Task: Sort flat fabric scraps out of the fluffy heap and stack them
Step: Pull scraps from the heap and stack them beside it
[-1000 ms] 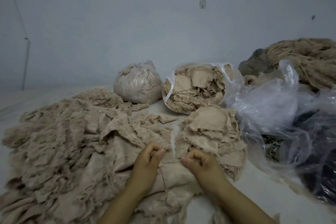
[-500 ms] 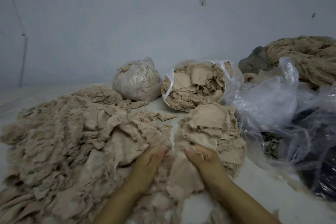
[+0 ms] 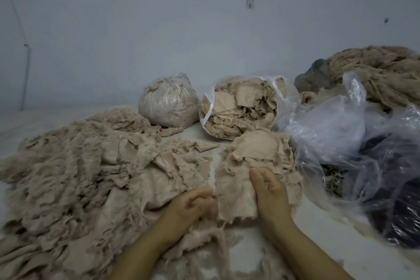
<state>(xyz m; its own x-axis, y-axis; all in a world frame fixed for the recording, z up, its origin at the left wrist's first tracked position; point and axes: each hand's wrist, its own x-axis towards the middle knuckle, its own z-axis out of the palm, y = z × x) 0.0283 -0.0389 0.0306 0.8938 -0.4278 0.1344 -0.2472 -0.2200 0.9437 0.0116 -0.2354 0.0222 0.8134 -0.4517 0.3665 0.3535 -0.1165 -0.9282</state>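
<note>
A wide fluffy beige heap (image 3: 75,170) of torn fabric covers the left half of the white surface. A lower stack of flat beige scraps (image 3: 259,150) lies right of centre. A flat rectangular scrap (image 3: 236,193) with a frayed lower edge hangs at the stack's near side, and my right hand (image 3: 270,191) holds it along its right edge, thumb on top. My left hand (image 3: 193,207) sits just left of that scrap with curled fingers on fluffy material at the heap's near edge; what it grips is blurred.
A tied clear bag of fluff (image 3: 167,102) and an open white bag of flat scraps (image 3: 243,109) stand at the back. Crumpled clear plastic (image 3: 341,134) over dark bundles fills the right side. A rope-like beige pile (image 3: 381,70) lies far right. Loose fibres lie near the front edge.
The two hands pulled apart from a close pinch. My right hand lifted a flat scrap rightwards towards the stack, while my left hand stayed low at the heap's edge.
</note>
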